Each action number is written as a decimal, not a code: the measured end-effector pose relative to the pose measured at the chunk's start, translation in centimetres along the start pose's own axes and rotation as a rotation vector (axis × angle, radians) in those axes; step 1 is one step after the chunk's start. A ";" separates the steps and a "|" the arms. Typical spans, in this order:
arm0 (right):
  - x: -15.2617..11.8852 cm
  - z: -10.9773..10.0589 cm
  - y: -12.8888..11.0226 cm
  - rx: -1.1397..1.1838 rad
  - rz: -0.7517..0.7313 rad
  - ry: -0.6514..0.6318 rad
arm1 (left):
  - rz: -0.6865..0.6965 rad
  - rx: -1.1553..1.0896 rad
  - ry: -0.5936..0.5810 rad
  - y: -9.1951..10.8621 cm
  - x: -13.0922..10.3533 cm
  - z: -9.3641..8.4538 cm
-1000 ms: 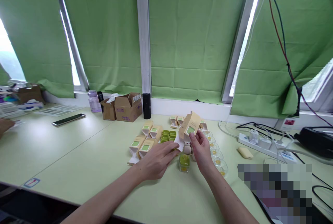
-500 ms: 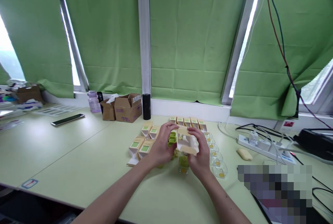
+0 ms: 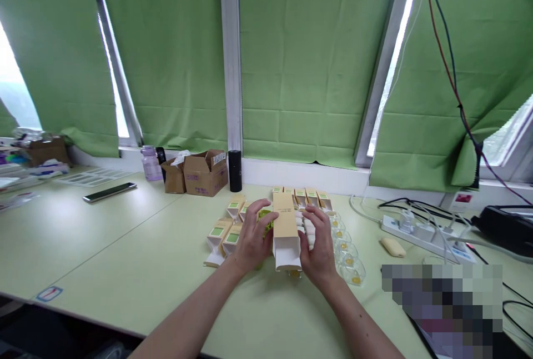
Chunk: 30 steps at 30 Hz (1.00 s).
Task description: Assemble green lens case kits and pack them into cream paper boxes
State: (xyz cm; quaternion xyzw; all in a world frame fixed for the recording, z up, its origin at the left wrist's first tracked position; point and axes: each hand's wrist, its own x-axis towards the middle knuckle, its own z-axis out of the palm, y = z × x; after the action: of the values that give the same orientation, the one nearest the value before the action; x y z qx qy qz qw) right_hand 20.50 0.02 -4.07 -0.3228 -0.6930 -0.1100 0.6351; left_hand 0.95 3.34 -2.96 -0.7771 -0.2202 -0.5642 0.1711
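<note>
Between my hands is a small tan cardboard box (image 3: pixel 285 220), its white-lined flap hanging open toward me. My left hand (image 3: pixel 254 239) has its index finger and thumb against the box's left side. On the right side, my right hand (image 3: pixel 318 248) presses with its thumb, the other fingers curved and apart from the cardboard. Bright green pieces (image 3: pixel 265 220) show partly behind my left fingers. Several white pieces (image 3: pixel 309 227) stand behind the right hand. A column of clear plastic cups with yellow centres (image 3: pixel 348 262) lies farther right. Below the flap, a yellow-bottomed piece (image 3: pixel 295 274) peeks out.
Several similar boxes with green labels (image 3: pixel 219 231) stand at left, and another row (image 3: pixel 312 198) at the back. A power strip (image 3: pixel 425 234) with cables and a beige oval object (image 3: pixel 392 247) are at right. Cartons (image 3: pixel 204 173), a black cylinder (image 3: pixel 235 171) and a phone (image 3: pixel 109 192) lie farther off.
The box has turned: its open end faced me before, and now its long printed side shows with the flap pointing down. It has shifted slightly left. The right fingers have spread off it.
</note>
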 end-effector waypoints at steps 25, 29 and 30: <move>0.0 0.1 0.2 0.108 0.168 -0.050 | -0.923 -1.054 -0.022 1.8 0.0 0.9; -0.2 0.1 1.0 0.194 0.213 -0.227 | -0.999 -1.055 -0.013 1.6 -0.3 1.5; -0.1 0.1 1.2 0.219 0.228 -0.257 | -1.016 -1.051 -0.014 1.6 -0.3 1.6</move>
State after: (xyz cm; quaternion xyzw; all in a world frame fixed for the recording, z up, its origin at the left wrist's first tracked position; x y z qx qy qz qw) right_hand 21.09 0.94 -4.51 -0.3395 -0.7354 0.0806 0.5809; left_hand 3.02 2.81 -3.80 -0.5622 -0.2545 -0.6002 -0.5088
